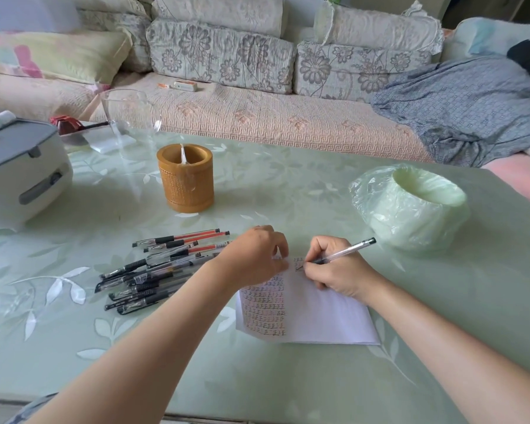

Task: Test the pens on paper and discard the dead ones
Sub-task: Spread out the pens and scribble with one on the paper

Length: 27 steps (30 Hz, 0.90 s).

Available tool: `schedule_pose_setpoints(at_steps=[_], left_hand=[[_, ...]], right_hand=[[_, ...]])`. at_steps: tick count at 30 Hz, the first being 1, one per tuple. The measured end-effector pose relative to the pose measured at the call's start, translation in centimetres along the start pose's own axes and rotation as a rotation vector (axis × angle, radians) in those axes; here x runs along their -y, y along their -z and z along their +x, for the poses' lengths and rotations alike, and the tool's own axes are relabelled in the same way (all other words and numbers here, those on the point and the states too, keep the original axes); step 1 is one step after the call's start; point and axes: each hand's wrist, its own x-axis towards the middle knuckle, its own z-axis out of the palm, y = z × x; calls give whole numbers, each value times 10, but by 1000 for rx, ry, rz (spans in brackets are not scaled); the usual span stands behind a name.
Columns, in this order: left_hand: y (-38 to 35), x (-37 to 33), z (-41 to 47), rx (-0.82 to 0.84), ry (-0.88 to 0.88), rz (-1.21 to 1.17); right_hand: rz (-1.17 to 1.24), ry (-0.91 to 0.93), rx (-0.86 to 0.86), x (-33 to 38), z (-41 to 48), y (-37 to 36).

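Ok, nearest first: both forearms reach in over the pale green table (196,377) with its leaf print. White paper (318,316) lies flat on it, slightly skewed, and its left part is filled with rows of small test marks in black and red. Right hand (337,273) grips a clear black-ink pen (348,250) in a writing hold, fingers curled round the barrel, tip down on the paper's far edge beside the newest marks and the back end angled up to the right. Left hand (254,255) is on the paper's far-left corner, fingers arched, fingertips pressing the sheet down; it holds nothing. Just left of that hand sits the loose pile of pens (153,272), all lying roughly parallel: black ones nearer, a few red ones at the far side, caps on as far as I can tell. Further back a bamboo pen holder (185,179) stands upright with one clear item inside. To the right, well apart from the paper, is a small bin (410,209) lined with a green plastic bag. Far left is a white rice cooker (19,172), and behind it a clear glass jug (132,120). Beyond the table is a sofa (257,114) with floral cushions and a grey blanket (462,105) at its right end.
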Motion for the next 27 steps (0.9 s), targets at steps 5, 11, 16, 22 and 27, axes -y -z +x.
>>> schedule_pose_setpoints(at_steps=[5,11,16,22,27], left_hand=[[-3,-2,5,-7,84,-37],[-8,-3,6,-36,129,-35],[-10,-4,7,-40,151,-46],[-10,-5,7,-33,168,-61],[-10,-5,6,-34,177,-79]], right_hand=[[-32,71,9,-6,2,-3],[-85,129,-13,-7,1,-5],[-120,149,6,-8,0,-4],[-145,140,4,-8,0,-5],[-193,154,-9,-9,1,-5]])
